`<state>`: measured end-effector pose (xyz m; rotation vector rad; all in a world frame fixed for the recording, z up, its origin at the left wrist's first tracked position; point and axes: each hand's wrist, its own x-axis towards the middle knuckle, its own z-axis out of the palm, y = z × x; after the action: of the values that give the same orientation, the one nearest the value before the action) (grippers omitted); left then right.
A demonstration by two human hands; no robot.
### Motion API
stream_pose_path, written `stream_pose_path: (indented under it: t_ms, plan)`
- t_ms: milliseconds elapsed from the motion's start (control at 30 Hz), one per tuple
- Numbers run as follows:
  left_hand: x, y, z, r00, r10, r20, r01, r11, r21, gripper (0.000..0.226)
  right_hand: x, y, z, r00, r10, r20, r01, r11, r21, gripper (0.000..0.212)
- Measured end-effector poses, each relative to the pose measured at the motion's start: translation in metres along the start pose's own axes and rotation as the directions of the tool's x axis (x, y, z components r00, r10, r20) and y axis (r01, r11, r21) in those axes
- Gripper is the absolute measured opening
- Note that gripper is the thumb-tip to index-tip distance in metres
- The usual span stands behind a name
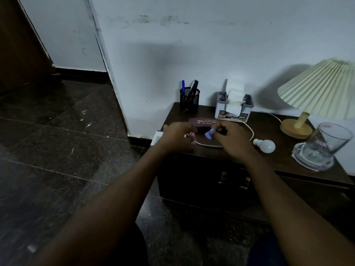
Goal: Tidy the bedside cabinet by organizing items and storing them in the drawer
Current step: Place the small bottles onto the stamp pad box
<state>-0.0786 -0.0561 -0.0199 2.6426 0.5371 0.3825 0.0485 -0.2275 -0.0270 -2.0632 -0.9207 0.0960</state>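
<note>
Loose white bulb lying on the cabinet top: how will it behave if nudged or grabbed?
The bulb lies on its round side, so it will probably roll in an arc. Likely light and fragile; the smooth globe may slip.

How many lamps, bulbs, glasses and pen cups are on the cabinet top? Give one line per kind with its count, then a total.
Lamp: 1
Bulb: 1
Glass: 1
Pen cup: 1
Total: 4
</note>
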Motion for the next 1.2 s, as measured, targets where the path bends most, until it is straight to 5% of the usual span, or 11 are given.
stream_pose_path:
  t_ms: [100, 167, 267, 500, 767, 900, 967, 1100, 1200]
  plan:
    - [-0.008, -0.025, -0.027, 0.967, -0.128, -0.219, 0.053, 0.946, -0.319, 0.027, 0.003, -0.004, 0.019, 0.989, -0.064, -0.132, 0.064, 0.998, 0.0, 0.005]
    - [-0.016, -0.043, -0.037, 0.946, -0.134, -0.295, 0.046, 0.957, -0.286, 0.033, 0.009, -0.013, 0.037, 0.981, -0.141, -0.13, 0.133, 0.989, -0.065, 0.012]
    - [-0.021, -0.063, -0.039, 0.945, -0.166, -0.281, 0.102, 0.968, -0.232, 0.044, 0.016, -0.029, 0.068, 0.963, -0.27, 0.01, 0.265, 0.936, -0.233, 0.026]
    - [-0.015, -0.082, -0.027, 0.978, -0.128, -0.163, 0.101, 0.981, -0.166, 0.056, 0.015, -0.041, 0.104, 0.923, -0.36, 0.136, 0.385, 0.875, -0.292, 0.022]
    - [-0.013, -0.084, -0.025, 0.987, -0.138, -0.077, 0.122, 0.975, -0.187, 0.071, 0.015, -0.037, 0.1, 0.932, -0.317, 0.173, 0.352, 0.906, -0.236, 0.04]
    - [-0.011, -0.064, -0.028, 0.985, -0.156, -0.069, 0.131, 0.951, -0.282, 0.077, 0.031, -0.026, 0.068, 0.973, -0.232, -0.017, 0.212, 0.916, -0.341, 0.046]
    - [-0.008, -0.048, -0.026, 0.985, -0.14, -0.101, 0.124, 0.981, -0.151, 0.078, 0.041, -0.01, 0.047, 0.987, -0.132, -0.086, 0.075, 0.874, -0.48, 0.051]
    - [0.003, -0.015, -0.014, 0.979, -0.062, -0.193, 0.059, 0.998, -0.023, 0.065, 0.053, 0.029, 0.027, 0.994, 0.103, 0.036, -0.065, 0.825, -0.561, 0.082]
    - [0.008, -0.001, 0.0, 0.974, -0.003, -0.227, 0.002, 1.0, -0.004, 0.059, 0.057, 0.042, 0.028, 0.987, 0.144, 0.076, -0.079, 0.833, -0.548, 0.076]
